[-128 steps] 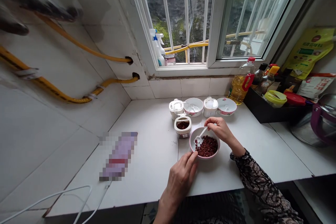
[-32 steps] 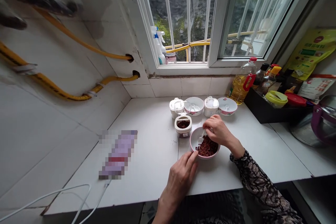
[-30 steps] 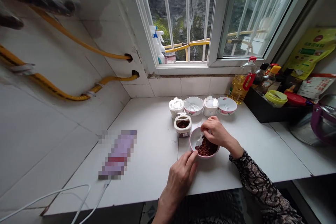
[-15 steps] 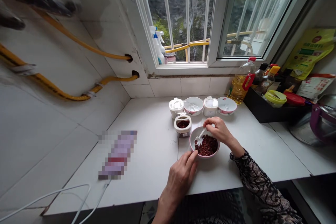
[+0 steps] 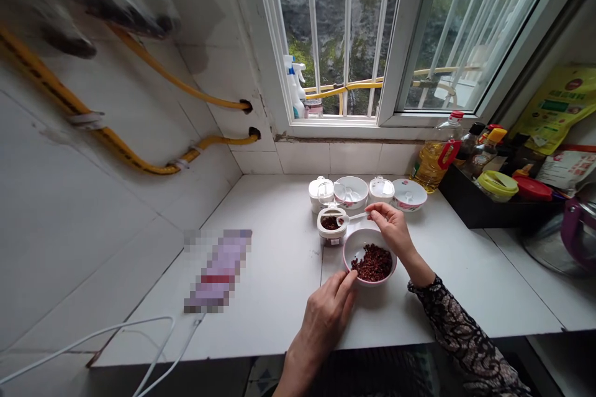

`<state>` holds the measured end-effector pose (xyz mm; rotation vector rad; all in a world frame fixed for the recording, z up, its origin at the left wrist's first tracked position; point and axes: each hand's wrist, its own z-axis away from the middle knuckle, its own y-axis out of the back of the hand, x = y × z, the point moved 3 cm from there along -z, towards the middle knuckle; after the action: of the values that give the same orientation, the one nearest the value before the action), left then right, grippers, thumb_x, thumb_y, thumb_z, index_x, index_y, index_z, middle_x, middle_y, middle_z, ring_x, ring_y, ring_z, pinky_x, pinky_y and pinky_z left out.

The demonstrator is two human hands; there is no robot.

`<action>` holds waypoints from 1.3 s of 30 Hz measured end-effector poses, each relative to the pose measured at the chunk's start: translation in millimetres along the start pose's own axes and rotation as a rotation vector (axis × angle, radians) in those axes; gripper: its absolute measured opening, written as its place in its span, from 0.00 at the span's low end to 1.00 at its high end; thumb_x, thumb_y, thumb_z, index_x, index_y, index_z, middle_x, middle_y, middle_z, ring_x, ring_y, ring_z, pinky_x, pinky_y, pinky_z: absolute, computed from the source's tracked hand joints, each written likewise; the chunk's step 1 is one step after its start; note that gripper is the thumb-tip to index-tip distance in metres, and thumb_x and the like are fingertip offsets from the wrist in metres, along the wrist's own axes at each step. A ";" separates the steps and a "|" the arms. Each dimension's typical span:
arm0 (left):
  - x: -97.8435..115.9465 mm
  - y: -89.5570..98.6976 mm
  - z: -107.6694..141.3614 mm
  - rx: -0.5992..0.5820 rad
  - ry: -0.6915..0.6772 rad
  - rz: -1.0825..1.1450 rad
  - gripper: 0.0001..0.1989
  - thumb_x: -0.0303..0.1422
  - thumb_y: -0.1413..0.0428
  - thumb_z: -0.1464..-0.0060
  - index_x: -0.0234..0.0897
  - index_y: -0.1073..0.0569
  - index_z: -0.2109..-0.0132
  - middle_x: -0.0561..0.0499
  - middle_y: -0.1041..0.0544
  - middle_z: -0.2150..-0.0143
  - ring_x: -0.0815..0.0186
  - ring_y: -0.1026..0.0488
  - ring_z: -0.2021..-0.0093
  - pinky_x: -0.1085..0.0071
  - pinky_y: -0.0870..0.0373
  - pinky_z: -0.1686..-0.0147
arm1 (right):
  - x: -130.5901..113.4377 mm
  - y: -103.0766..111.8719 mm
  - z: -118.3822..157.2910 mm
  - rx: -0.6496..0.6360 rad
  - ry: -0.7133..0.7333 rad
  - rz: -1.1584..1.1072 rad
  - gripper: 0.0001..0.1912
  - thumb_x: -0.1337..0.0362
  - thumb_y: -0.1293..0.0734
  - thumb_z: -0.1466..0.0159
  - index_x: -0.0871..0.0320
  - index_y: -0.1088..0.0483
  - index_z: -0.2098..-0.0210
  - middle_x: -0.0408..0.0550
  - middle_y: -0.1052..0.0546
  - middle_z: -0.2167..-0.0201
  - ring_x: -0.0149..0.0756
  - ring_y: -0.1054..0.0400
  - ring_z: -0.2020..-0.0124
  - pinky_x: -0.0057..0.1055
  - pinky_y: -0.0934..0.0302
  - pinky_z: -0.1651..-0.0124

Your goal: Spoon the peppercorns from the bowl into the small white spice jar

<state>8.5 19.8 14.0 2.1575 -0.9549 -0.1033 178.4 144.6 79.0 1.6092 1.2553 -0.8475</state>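
Observation:
My right hand (image 5: 393,232) pinches the handle of a small white spoon (image 5: 356,217), whose bowl is over the opening of a lidded jar (image 5: 332,239) holding dark red bits. Just right of and below that jar stands a pink-rimmed white bowl (image 5: 361,240) with a heap of dark red peppercorn-like pieces (image 5: 374,263). My left hand (image 5: 326,313) grips the bowl's lower left rim between thumb and fingers. Whether the spoon carries anything is too small to tell.
Behind stand two white jars (image 5: 321,193) (image 5: 381,189) and two white bowls (image 5: 351,193) (image 5: 410,194). An oil bottle (image 5: 431,161) and a black condiment box (image 5: 465,201) are at right. A blurred purple object (image 5: 218,270) with a white cable lies left.
My right hand has lifted the spoon out of the pink-rimmed bowl and moved it up and left to the jar. My left hand stays at the rim. The view has shifted slightly.

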 end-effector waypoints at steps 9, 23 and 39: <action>-1.2 -2.0 0.5 0.000 -0.001 -0.012 0.15 0.27 0.55 0.33 0.34 0.35 0.42 0.43 0.22 0.56 0.65 0.22 0.59 0.73 0.24 0.63 | -32.6 -19.3 15.9 -0.050 0.625 0.528 0.12 0.70 0.42 0.32 0.55 0.27 0.60 0.51 0.22 0.64 0.43 0.31 0.61 0.42 0.41 0.51; -0.2 0.5 -0.6 -0.003 0.003 0.001 0.14 0.26 0.55 0.34 0.33 0.35 0.43 0.43 0.23 0.57 0.64 0.23 0.60 0.73 0.25 0.63 | -4.6 0.8 15.1 -0.307 0.491 0.588 0.09 0.75 0.38 0.43 0.57 0.30 0.73 0.45 0.22 0.74 0.36 0.33 0.70 0.39 0.44 0.52; -0.2 0.2 -0.1 -0.003 0.007 0.013 0.15 0.27 0.54 0.34 0.34 0.35 0.43 0.44 0.23 0.57 0.65 0.23 0.59 0.74 0.25 0.62 | 10.6 10.0 4.8 -0.197 -0.192 0.036 0.08 0.63 0.37 0.51 0.58 0.26 0.78 0.42 0.27 0.81 0.33 0.35 0.75 0.29 0.40 0.68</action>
<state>8.3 19.8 14.2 2.1471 -0.9646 -0.0913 190.8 143.0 70.1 1.3569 1.1329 -0.8089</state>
